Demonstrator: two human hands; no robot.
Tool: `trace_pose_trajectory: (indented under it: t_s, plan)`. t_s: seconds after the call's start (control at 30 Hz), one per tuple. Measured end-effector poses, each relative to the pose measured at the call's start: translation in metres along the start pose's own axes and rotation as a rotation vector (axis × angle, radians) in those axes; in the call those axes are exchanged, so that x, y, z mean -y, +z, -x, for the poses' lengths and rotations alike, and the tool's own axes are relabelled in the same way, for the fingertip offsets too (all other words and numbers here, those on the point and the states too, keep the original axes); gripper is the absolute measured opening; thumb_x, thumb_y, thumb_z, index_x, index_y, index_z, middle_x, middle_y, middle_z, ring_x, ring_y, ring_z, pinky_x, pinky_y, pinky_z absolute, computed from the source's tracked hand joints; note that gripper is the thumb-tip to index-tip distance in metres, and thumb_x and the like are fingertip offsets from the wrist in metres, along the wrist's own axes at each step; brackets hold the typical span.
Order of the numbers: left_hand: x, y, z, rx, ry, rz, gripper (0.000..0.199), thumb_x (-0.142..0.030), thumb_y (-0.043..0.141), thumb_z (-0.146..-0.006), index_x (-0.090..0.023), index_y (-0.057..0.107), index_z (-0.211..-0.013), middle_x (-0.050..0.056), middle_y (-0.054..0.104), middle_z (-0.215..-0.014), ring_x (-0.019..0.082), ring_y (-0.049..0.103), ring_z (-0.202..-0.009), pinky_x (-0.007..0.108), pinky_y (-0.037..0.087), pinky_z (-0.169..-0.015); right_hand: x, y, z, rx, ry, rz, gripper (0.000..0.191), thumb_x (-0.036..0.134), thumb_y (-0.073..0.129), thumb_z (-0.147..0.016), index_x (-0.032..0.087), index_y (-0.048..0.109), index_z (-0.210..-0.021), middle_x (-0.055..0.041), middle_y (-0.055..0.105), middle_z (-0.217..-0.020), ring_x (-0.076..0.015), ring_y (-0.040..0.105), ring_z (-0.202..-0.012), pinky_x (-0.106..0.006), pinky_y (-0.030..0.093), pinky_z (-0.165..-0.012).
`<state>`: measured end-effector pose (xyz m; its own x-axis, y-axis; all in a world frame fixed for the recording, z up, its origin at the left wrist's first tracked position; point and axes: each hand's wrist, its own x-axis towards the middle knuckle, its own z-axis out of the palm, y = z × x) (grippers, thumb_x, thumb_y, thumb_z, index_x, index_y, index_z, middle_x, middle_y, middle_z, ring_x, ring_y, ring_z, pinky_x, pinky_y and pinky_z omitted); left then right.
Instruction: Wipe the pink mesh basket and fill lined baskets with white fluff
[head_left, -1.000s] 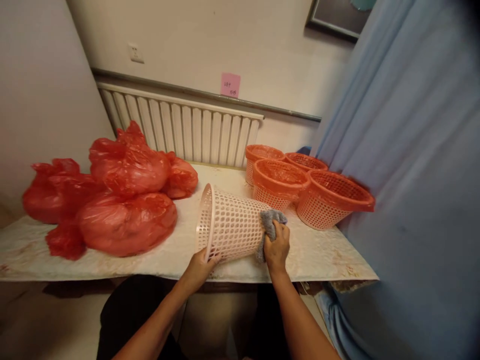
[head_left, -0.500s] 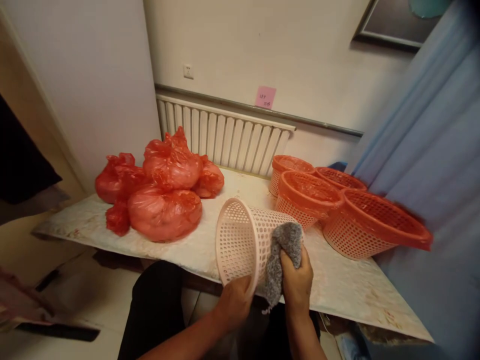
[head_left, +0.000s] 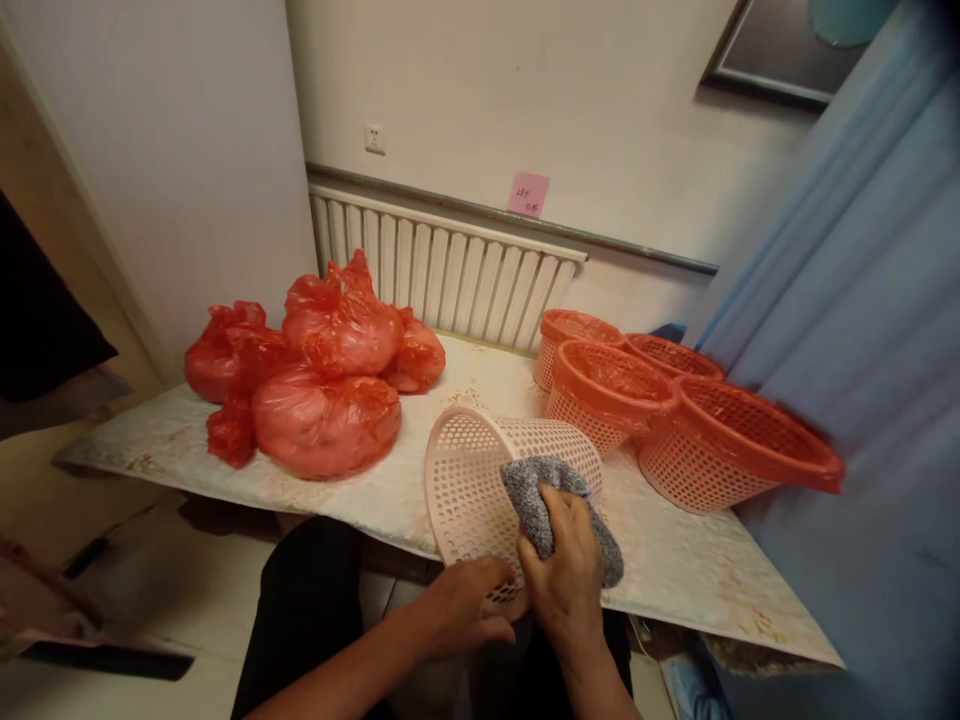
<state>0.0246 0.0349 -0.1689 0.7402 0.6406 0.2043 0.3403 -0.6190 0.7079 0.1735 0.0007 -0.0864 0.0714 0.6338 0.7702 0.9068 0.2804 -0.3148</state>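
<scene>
A whitish perforated plastic wastebasket lies tilted on its side at the table's front edge, its mouth facing left. My left hand is at the lower part of its rim, fingers bent over the edge and thumb lower down, in a loose hold. In my right hand a grey fuzzy cloth is bunched up. That hand presses the cloth against the basket's outer side near the rim, and part of the cloth hangs out to the right of the fingers.
Several tied red plastic bags are heaped on the table at the left. Several baskets lined with red bags stand at the right, beside a blue curtain. Behind the table is a white radiator.
My right hand has moved left with the cloth, from the basket's far side towards the rim. My left hand's hold on the rim has loosened, and the basket has turned slightly.
</scene>
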Motion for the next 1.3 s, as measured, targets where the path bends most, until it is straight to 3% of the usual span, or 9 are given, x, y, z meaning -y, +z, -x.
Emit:
trace_pose_trajectory:
  t_s: [0.2, 0.27, 0.53, 0.67, 0.73, 0.83, 0.97, 1.1, 1.3]
  plan:
    - [-0.014, -0.059, 0.008, -0.833, 0.079, -0.337, 0.032, -0.017, 0.05, -0.09, -0.019, 0.047, -0.123, 0.012, 0.058, -0.115, 0.023, 0.056, -0.111, 0.039, 0.047, -0.098, -0.017, -0.015, -0.01, 0.16, -0.139, -0.159, 0.053, 0.008, 0.05, -0.073, 0.022, 0.055, -0.125, -0.0098, 0.054, -0.114, -0.0253, 0.054, -0.104, -0.041, 0.047, -0.088]
    - [-0.015, -0.082, 0.006, -0.963, 0.079, -0.484, 0.044, -0.016, 0.055, -0.087, -0.017, 0.043, -0.13, 0.016, 0.051, -0.124, 0.028, 0.049, -0.12, 0.045, 0.042, -0.104, -0.021, -0.021, -0.016, 0.21, -0.182, -0.223, 0.054, 0.005, 0.048, -0.072, 0.023, 0.056, -0.122, -0.0093, 0.054, -0.115, -0.0249, 0.053, -0.106, -0.041, 0.046, -0.089]
    - [0.003, -0.13, -0.006, -0.461, 0.07, -0.577, 0.024, -0.003, 0.047, -0.079, -0.018, 0.058, -0.095, 0.006, 0.058, -0.091, 0.022, 0.054, -0.092, 0.034, 0.048, -0.079, -0.054, -0.016, -0.03, 0.284, 0.007, -0.579, 0.039, 0.013, 0.055, -0.075, 0.025, 0.069, -0.11, -0.0054, 0.065, -0.11, -0.0231, 0.057, -0.106, -0.041, 0.044, -0.095]
    - [-0.006, -0.128, -0.014, -0.425, -0.003, -0.618, 0.022, -0.003, 0.045, -0.078, -0.018, 0.056, -0.09, 0.007, 0.056, -0.092, 0.023, 0.051, -0.092, 0.035, 0.047, -0.078, -0.069, -0.011, -0.038, -0.087, 0.527, -0.721, 0.034, 0.029, 0.066, -0.075, 0.018, 0.07, -0.108, -0.0045, 0.07, -0.098, -0.0215, 0.063, -0.089, -0.036, 0.05, -0.083]
    - [-0.016, -0.125, -0.02, -0.409, -0.06, -0.639, 0.023, -0.002, 0.044, -0.076, -0.018, 0.055, -0.089, 0.008, 0.055, -0.093, 0.023, 0.051, -0.092, 0.035, 0.047, -0.078, -0.061, -0.017, -0.045, -0.298, 0.606, -0.667, 0.038, 0.031, 0.067, -0.076, 0.018, 0.067, -0.112, -0.0039, 0.07, -0.097, -0.0204, 0.063, -0.086, -0.035, 0.05, -0.08]
    - [-0.031, -0.12, -0.03, -0.386, -0.101, -0.659, 0.023, -0.002, 0.045, -0.075, -0.018, 0.054, -0.089, 0.009, 0.055, -0.096, 0.024, 0.051, -0.096, 0.036, 0.047, -0.081, -0.034, -0.029, -0.056, -0.333, 0.258, -0.497, 0.034, 0.021, 0.062, -0.078, 0.021, 0.067, -0.111, -0.0046, 0.067, -0.105, -0.0223, 0.062, -0.096, -0.04, 0.048, -0.089]
    - [-0.041, -0.116, -0.041, -0.386, -0.143, -0.509, 0.021, -0.012, 0.047, -0.084, -0.019, 0.056, -0.101, 0.007, 0.059, -0.102, 0.023, 0.055, -0.101, 0.035, 0.048, -0.085, 0.0, -0.026, -0.064, 0.071, -0.284, -0.211, 0.047, 0.009, 0.051, -0.075, 0.023, 0.063, -0.118, -0.0095, 0.058, -0.124, -0.0267, 0.052, -0.116, -0.046, 0.041, -0.1]
    - [-0.041, -0.114, -0.046, -0.405, -0.161, -0.289, 0.031, -0.017, 0.049, -0.087, -0.021, 0.053, -0.117, 0.007, 0.06, -0.116, 0.022, 0.056, -0.111, 0.036, 0.046, -0.094, 0.003, -0.01, -0.064, 0.328, -0.367, -0.017, 0.051, 0.008, 0.051, -0.076, 0.02, 0.058, -0.125, -0.0118, 0.057, -0.123, -0.027, 0.051, -0.111, -0.043, 0.042, -0.093]
    - [-0.037, -0.103, -0.043, -0.371, -0.103, -0.432, 0.019, -0.008, 0.043, -0.084, -0.02, 0.054, -0.094, 0.007, 0.057, -0.097, 0.023, 0.054, -0.096, 0.036, 0.048, -0.08, -0.026, 0.0, -0.05, 0.213, -0.407, 0.071, 0.037, 0.012, 0.043, -0.088, 0.022, 0.06, -0.119, -0.0103, 0.058, -0.103, -0.0234, 0.052, -0.093, -0.038, 0.043, -0.081]
